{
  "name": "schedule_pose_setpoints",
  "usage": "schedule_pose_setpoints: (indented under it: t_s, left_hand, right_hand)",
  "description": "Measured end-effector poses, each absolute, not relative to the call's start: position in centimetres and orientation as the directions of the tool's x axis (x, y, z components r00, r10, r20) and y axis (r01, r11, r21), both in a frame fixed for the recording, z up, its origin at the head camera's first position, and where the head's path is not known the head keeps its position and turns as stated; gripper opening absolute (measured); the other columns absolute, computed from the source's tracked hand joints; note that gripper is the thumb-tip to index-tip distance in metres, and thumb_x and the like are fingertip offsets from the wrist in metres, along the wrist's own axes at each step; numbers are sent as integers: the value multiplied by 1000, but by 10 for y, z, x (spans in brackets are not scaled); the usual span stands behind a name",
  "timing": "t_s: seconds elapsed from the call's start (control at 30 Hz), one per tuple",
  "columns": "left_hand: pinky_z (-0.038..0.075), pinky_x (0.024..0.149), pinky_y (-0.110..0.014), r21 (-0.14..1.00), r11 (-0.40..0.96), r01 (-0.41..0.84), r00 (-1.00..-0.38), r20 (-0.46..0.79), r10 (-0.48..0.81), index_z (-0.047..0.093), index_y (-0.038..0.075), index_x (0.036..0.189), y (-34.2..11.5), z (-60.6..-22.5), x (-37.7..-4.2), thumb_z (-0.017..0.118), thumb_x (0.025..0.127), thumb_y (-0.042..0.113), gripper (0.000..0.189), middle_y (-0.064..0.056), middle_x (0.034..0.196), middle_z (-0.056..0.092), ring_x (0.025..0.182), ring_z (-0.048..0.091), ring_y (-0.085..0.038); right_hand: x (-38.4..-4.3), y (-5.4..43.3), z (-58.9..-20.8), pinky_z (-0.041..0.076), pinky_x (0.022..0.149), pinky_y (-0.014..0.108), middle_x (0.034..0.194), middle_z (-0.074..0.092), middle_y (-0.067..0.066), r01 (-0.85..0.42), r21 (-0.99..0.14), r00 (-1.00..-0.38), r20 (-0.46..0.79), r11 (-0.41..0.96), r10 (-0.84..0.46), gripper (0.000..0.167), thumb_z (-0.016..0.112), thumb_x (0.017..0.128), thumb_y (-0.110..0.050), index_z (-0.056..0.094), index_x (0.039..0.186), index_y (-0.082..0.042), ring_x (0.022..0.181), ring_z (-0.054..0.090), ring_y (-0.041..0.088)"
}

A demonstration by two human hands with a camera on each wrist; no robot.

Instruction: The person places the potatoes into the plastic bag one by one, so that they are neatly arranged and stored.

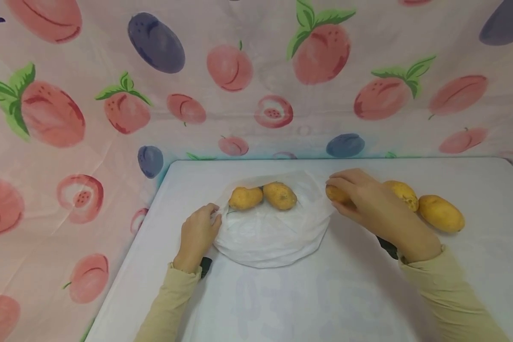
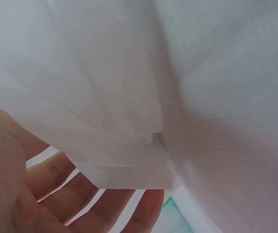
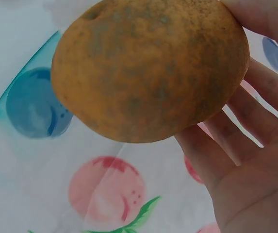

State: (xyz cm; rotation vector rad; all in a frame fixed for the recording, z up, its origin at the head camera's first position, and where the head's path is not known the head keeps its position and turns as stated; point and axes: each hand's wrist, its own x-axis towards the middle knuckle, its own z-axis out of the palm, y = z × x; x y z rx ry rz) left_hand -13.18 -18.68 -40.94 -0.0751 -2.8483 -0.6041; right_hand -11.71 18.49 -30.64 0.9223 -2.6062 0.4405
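and here's the right hand, thumb and fingers closed around the held potato, right at the bag's right edge; whether it touches the plastic, i can't tell! over on the other side, the left hand has the rim of the white bag between thumb and fingers, a narrow grip, and the wrist view shows fingers behind the thin plastic.

look at the bag's far part: the left potato and the right potato sit close together there, with creased plastic spread in front of them. beyond the right hand, the rear potato, partly hidden by that hand, lies beside the end potato on the white table. tan sleeves on both arms, and a fruit-print cloth hangs behind it all!
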Motion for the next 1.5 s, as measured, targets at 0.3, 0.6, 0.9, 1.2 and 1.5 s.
schedule_pose_setpoints:
  t_s: [0.3, 0.6, 0.9, 1.2, 1.5]
  left_hand:
    - [57, 75, -48, 392, 916, 90, -974, 227, -2, 70, 2, 110, -187, -411, -132, 69, 92, 15, 23, -15, 106, 74, 92, 71, -33]
    - [56, 77, -48, 398, 912, 94, -975, 224, 3, 70, 2, 110, -187, -409, -132, 68, 92, 15, 23, -15, 106, 74, 94, 71, -33]
    - [56, 76, -48, 401, 910, 105, -973, 232, 9, 71, 2, 110, -188, -410, -132, 69, 91, 15, 22, -14, 106, 74, 94, 71, -33]
    - [57, 75, -48, 394, 914, 95, -975, 223, 5, 70, 2, 110, -188, -409, -132, 68, 92, 15, 23, -15, 106, 74, 92, 71, -33]
    - [57, 77, -48, 392, 915, 94, -976, 217, 7, 70, 2, 111, -187, -408, -132, 69, 92, 15, 23, -16, 107, 74, 94, 71, -33]
  right_hand:
    - [-120, 164, -308, 55, 90, 47, 120, 64, 14, -666, -211, -731, 378, 716, -569, 38, 78, 83, -7, 66, 119, -2, 116, 57, 31]
    - [-128, 138, -317, 56, 88, 40, 118, 64, 12, -717, -208, -683, 398, 665, -612, 38, 79, 84, -11, 66, 118, -2, 113, 59, 27]
    - [-133, 114, -327, 54, 93, 38, 118, 65, 10, -742, -252, -665, 386, 621, -639, 39, 80, 82, -8, 67, 118, -2, 112, 61, 25]
    - [-136, 89, -331, 52, 97, 37, 122, 64, 9, -743, -267, -668, 343, 613, -660, 40, 81, 82, -9, 67, 119, -2, 116, 59, 25]
    - [-143, 67, -343, 50, 97, 36, 112, 63, 7, -798, -210, -599, 384, 565, -703, 34, 82, 80, -8, 68, 111, -5, 111, 57, 26]
